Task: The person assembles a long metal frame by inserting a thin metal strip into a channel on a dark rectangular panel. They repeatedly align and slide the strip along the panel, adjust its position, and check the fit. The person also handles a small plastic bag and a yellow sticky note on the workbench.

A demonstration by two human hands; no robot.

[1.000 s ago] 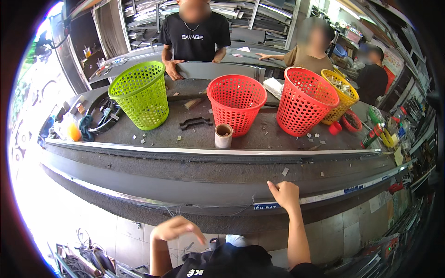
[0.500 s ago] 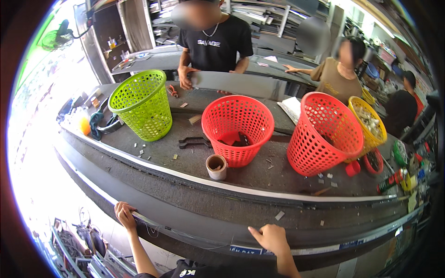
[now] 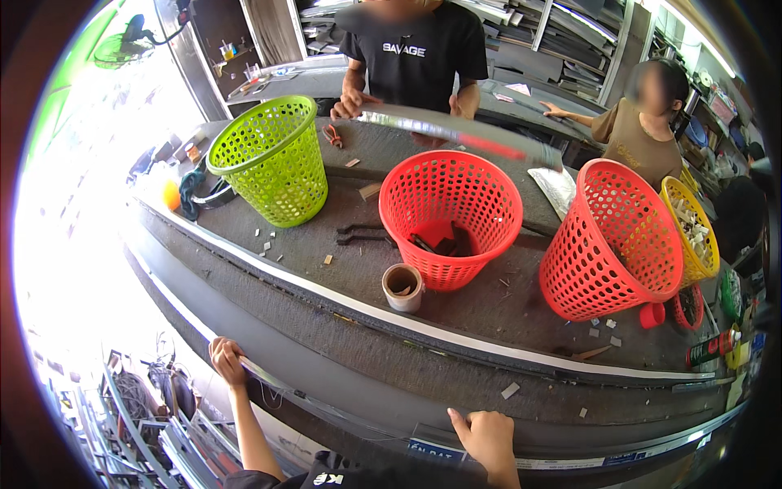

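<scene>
A long grey profile [image 3: 350, 397] with a shiny, film-covered edge lies along the near side of the workbench. My left hand [image 3: 226, 361] is closed round its near edge on the left. Farther right, my right hand [image 3: 486, 440] is curled over the same near edge, its thumb stretched out on top and its fingertips partly hidden. Beyond the profile stand a brown cardboard tube [image 3: 402, 288] and a red perforated basket [image 3: 450, 216] with dark pieces inside.
A green basket [image 3: 273, 163], a second red basket [image 3: 611, 244] and a yellow basket [image 3: 691, 228] stand on the bench. A co-worker [image 3: 419, 57] opposite holds a glossy grey strip [image 3: 464, 134]. Another person [image 3: 643, 138] is at the right. Metal lengths [image 3: 187, 440] lie lower left.
The co-worker's grey strip has tilted, and its glossy face now reflects the baskets. My view has shifted, so the bench sits differently in the picture. Both my hands keep their places on the profile.
</scene>
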